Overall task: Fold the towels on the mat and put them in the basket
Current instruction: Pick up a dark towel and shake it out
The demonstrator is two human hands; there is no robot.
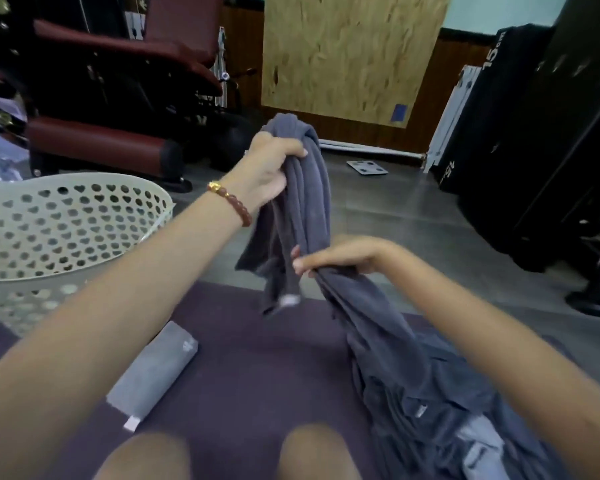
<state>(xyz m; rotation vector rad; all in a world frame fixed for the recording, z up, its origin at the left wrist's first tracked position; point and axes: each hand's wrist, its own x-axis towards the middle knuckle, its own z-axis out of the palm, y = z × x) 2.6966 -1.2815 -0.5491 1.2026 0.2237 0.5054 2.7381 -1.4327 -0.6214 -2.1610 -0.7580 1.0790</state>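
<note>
Fingers (293, 153) of the left hand (269, 173) are curled round the bunched top of a dark grey towel (309, 202), gripping it up high over the far edge of the mat (257, 362). The right hand (342, 254), lower and closer in, clenches the same towel further down its length. The cloth is gathered into long rope-like folds between the two hands; one loose end with a small pale tag hangs just above the mat's far edge, and the other end runs down into a rumpled pile of towels (430, 393) on the mat's right side. Both forearms reach forward, the left raised and wearing a beaded bracelet (238, 207), the right held nearly level. A lighter grey folded towel (153, 372) lies flat on the mat's left part. The mat itself is dull purple, with the person's bare knees (146, 455) at its near edge. Off its far left corner stands a cream basket (66, 176) pierced with heart-shaped holes. Beyond the mat, grey floor (413, 220) leads to a red padded bench (101, 140), a plywood board (343, 53) and black blocks (499, 116).
</note>
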